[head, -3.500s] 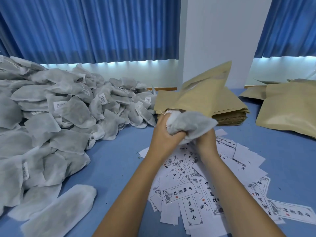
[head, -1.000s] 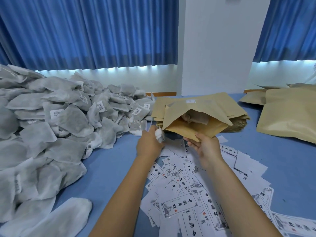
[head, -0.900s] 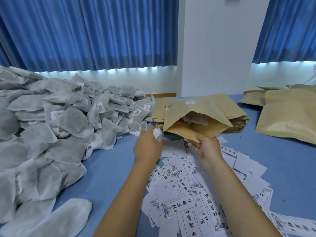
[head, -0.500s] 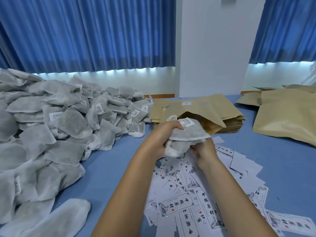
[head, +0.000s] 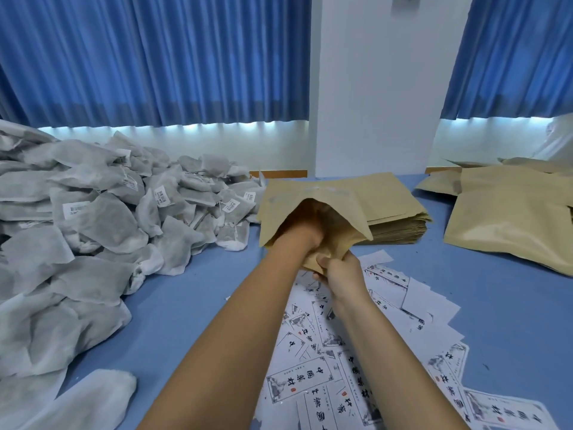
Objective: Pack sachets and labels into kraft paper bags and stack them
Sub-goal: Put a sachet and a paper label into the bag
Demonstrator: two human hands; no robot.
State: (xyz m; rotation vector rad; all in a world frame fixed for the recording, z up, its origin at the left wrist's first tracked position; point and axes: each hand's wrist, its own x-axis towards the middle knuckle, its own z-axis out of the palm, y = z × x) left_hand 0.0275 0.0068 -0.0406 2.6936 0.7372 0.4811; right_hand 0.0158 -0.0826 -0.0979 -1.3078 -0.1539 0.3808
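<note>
Since half a second ago our left hand [head: 305, 235] has gone into the bag [head: 313, 218] with the sachet; its grip we cannot tell. Right hand [head: 336, 274] pinches the bag's near lip. Bag stack [head: 387, 212] sits just behind, sachet heap [head: 93, 218] left, labels [head: 341, 352] beneath our forearms, filled bags [head: 511, 218] right.

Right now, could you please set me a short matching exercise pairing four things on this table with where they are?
Things:
1. sachet pile
2. printed labels
3. left hand
4. right hand

Places:
a. pinching the open bag's near edge
b. inside the open kraft bag
c. heaped on the table's left
d. scattered under the forearms

Pairs: 1-c, 2-d, 3-b, 4-a
</note>
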